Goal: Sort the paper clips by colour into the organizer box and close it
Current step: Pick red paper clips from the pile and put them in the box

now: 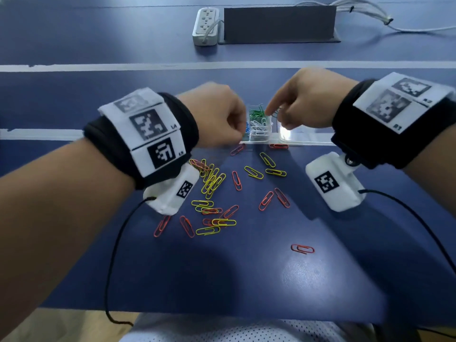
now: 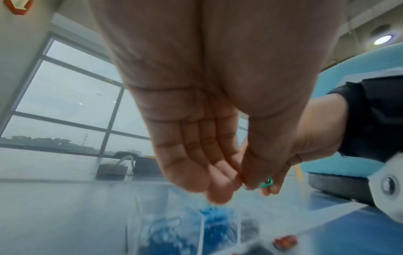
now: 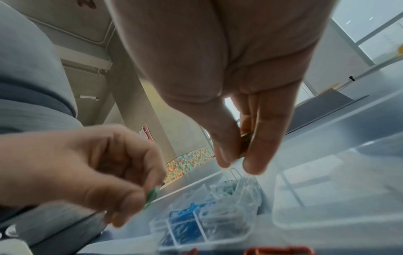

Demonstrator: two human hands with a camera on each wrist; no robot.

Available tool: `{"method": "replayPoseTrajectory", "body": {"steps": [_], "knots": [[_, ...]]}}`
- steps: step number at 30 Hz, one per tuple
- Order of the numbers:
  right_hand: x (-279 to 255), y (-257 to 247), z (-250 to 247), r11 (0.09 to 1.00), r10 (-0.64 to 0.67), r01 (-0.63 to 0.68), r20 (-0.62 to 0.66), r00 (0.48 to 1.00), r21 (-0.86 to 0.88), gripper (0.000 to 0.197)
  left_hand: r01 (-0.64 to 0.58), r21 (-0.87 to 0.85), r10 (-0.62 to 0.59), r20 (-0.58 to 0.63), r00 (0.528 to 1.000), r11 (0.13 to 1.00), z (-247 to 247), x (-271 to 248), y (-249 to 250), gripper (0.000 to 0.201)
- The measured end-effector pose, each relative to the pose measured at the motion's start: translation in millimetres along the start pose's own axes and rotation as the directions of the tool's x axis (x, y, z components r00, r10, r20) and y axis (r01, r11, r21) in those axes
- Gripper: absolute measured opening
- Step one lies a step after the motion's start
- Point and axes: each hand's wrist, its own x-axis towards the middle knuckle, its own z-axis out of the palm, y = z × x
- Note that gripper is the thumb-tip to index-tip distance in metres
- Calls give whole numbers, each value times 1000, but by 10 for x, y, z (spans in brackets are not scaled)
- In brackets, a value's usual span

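Observation:
A clear organizer box [image 1: 259, 140] [image 3: 218, 231] stands open at mid-table, its lid [image 1: 306, 138] lying flat to the right. Its compartments hold green clips [image 1: 256, 112], white clips [image 1: 259, 128] [image 3: 231, 212] and blue clips [image 1: 247, 126] [image 2: 213, 229] [image 3: 185, 222]. My left hand [image 1: 243, 130] [image 3: 148, 198] hovers over the box's left side and pinches a green clip [image 3: 151, 195] between thumb and forefinger. My right hand [image 1: 274, 114] [image 3: 237, 163] hangs over the green compartment, pinching green clips [image 3: 245, 143]. Loose yellow clips [image 1: 212, 181] and red clips [image 1: 302, 248] lie scattered in front of the box.
At the far edge of the blue table [image 1: 345, 280] sit a white power strip [image 1: 206, 25], a dark grey box [image 1: 278, 24] and white cables [image 1: 370, 18]. Black wrist-camera cords [image 1: 116, 255] trail over the table's near edge.

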Motion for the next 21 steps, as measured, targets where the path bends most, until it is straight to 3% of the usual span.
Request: {"method": "replayPoseTrajectory", "body": {"steps": [6, 15, 21], "knots": [[302, -72, -33, 995, 34, -19, -159, 987, 97, 19, 69, 15, -67, -111, 992, 998, -109, 384, 66, 7], [371, -66, -11, 994, 28, -14, -126, 992, 107, 29, 112, 24, -110, -63, 992, 993, -28, 610, 65, 17], [294, -31, -16, 989, 0, 19, -136, 991, 144, 30, 94, -13, -95, -94, 991, 995, -46, 554, -2, 29]]}}
